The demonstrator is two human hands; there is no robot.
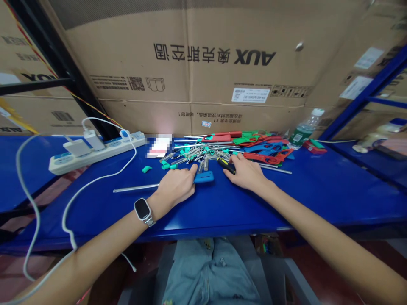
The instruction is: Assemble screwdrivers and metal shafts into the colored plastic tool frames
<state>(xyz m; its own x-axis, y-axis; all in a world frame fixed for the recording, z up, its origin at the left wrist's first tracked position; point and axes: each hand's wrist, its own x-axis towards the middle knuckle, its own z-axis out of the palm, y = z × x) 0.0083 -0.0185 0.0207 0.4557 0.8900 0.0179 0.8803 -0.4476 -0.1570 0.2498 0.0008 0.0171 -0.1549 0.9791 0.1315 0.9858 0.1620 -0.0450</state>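
Note:
My left hand (pixel 176 186) is closed around a long metal rod with a blue handle (pixel 205 177); the rod's bare end points left over the blue table. My right hand (pixel 244 170) has its fingers wrapped on a black and yellow screwdriver handle (pixel 226 165) at the table's middle. Just beyond both hands lies a pile of small clear and green-capped pieces (pixel 206 153). Behind and to the right of it are red handles (pixel 218 138), blue handles (pixel 265 148) and several metal rods.
A white power strip (pixel 95 153) with chargers and a looping white cable stands at the left. Large cardboard boxes (pixel 190 84) wall off the back. A water bottle (pixel 303 131) and a small red box (pixel 314 147) stand at the right on the blue table (pixel 305 199).

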